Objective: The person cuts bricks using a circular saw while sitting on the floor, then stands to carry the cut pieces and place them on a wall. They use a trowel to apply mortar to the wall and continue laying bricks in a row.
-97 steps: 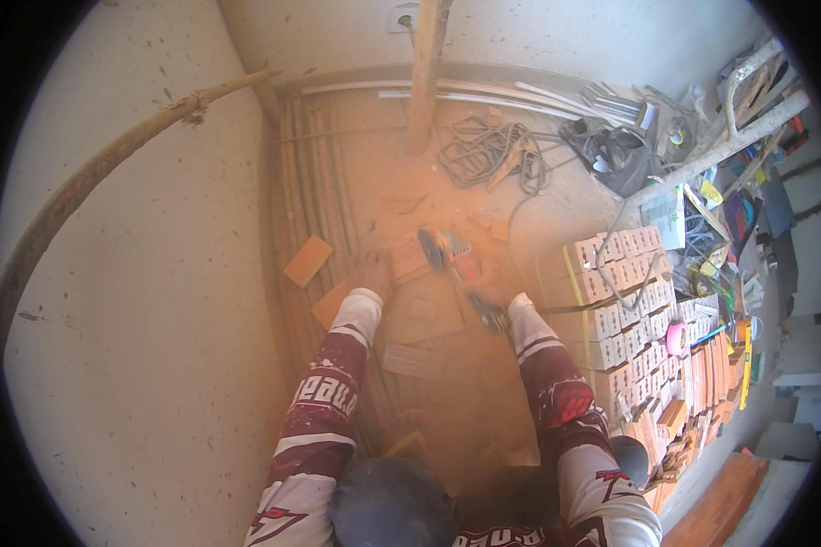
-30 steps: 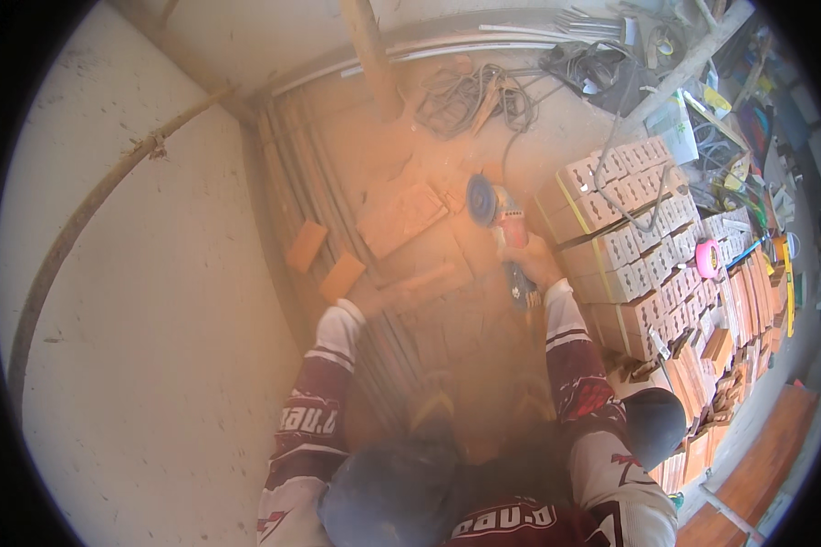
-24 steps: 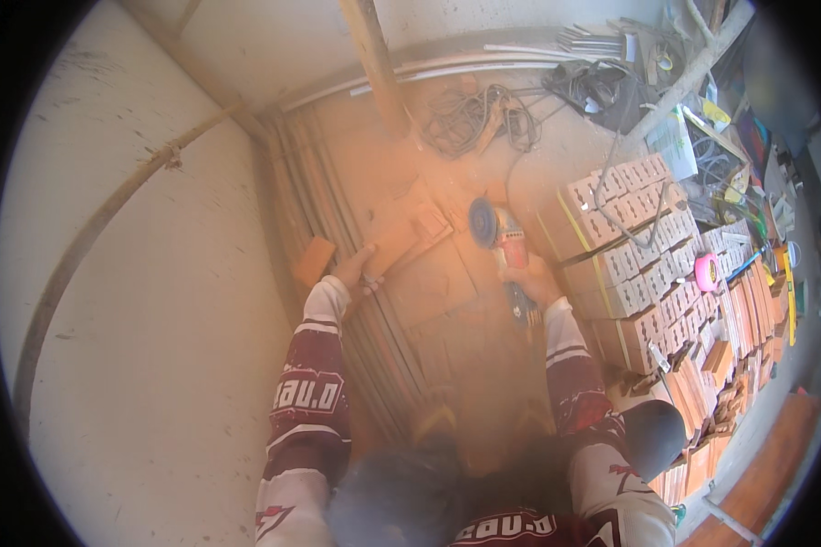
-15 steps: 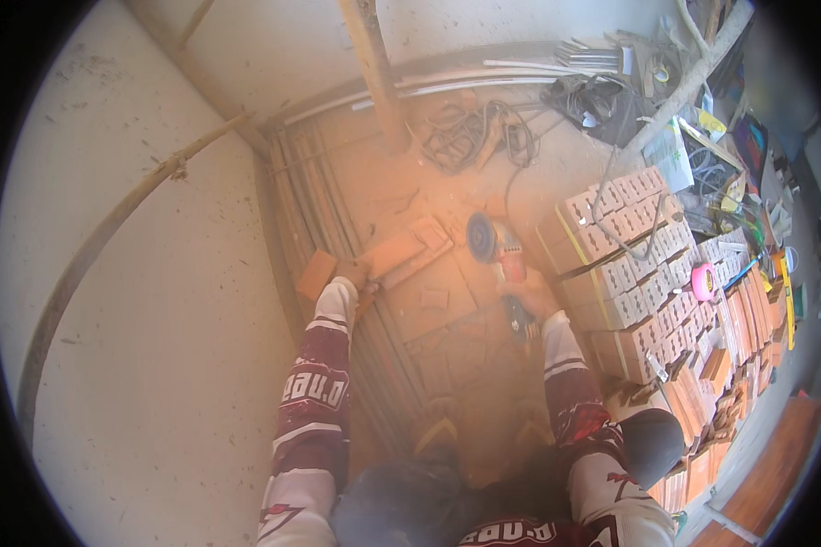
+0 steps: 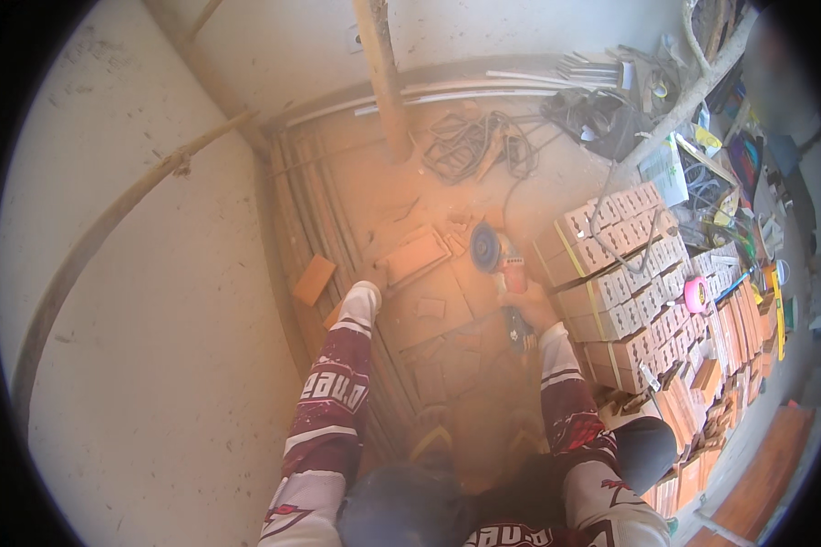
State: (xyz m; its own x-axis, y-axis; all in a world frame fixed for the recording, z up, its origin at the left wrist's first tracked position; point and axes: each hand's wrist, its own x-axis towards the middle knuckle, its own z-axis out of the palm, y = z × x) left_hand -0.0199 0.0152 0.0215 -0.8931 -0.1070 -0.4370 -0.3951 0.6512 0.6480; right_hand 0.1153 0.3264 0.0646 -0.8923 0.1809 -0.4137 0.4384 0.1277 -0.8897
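Note:
My right hand (image 5: 533, 305) is closed round the body of an angle grinder (image 5: 513, 272), whose dark round disc (image 5: 485, 247) faces left. On the dusty floor left of the disc lies an orange clay tile (image 5: 416, 256), with broken pieces at its far right end. My left arm reaches to the near left end of that tile, its white cuff (image 5: 365, 294) beside it. The left hand's fingers are hidden by the cuff and lost in the orange haze. Left of the cuff a separate orange clay block (image 5: 315, 279) lies on long bars.
Strapped stacks of hollow clay bricks (image 5: 611, 273) stand close on the right, a pink tape roll (image 5: 696, 294) on them. Long bars (image 5: 315, 196) lie along the left wall. A wooden post (image 5: 380, 82) and coiled cable (image 5: 470, 150) are farther back. Tile scraps (image 5: 431, 307) litter the floor.
My left hand has moved right, away from the separate clay block, to the near end of the tile. The grinder, still in my right hand, has shifted slightly.

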